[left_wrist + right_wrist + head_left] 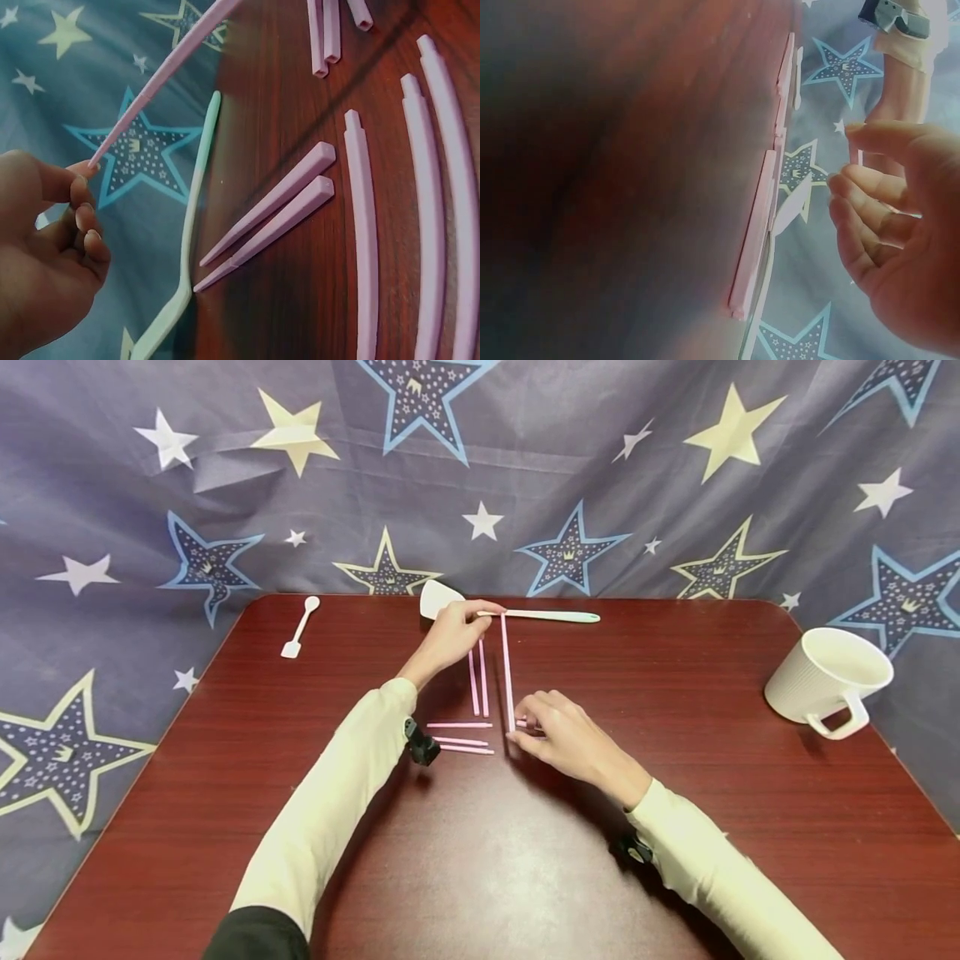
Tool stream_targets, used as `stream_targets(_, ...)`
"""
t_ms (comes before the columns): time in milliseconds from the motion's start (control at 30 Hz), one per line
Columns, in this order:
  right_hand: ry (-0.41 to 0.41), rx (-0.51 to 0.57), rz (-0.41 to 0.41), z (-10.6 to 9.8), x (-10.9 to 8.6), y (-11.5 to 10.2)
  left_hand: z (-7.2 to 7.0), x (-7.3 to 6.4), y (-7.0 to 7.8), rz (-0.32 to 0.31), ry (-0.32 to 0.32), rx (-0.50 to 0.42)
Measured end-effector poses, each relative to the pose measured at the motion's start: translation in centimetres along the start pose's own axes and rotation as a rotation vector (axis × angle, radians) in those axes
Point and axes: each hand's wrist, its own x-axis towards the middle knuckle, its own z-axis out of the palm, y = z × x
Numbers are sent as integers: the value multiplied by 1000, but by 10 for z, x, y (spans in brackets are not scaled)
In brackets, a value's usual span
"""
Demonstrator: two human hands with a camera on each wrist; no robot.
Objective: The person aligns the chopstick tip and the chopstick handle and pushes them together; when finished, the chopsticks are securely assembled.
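A long pink chopstick (507, 672), with a seam partway along it, is held up off the table between both hands. The left hand (453, 635) pinches its thin tip between thumb and forefinger, other fingers curled. At the thicker, nearer end, the right hand (562, 735) pinches it with thumb and fingertips. Below the left hand, two tapered pink chopstick pieces (270, 231) lie side by side. Pink handle pieces (459, 725) with narrow stub ends lie to the left. More pink pieces (521, 723) with hollow ends are partly hidden by the right hand.
Behind the left hand lies a spatula (555, 616) with a white head and pale green handle tip. A small white double-ended spoon (302, 627) is at the far left, a ribbed white mug (821, 681) at the right. A star-patterned curtain (480, 485) hangs behind the table.
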Motion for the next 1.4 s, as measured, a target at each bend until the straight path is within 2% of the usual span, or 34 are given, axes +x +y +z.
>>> stream_targets(433,-46,-55,-5,8,19,17,7,18,-17,-92,-39,49)
stream_targets(933,-71,-134,-26,16,34,24,11,31,-35,-122,-78,158)
stream_targets(1400,-133,-240,3,20,42,27,17,39,-37,-148,-136,266)
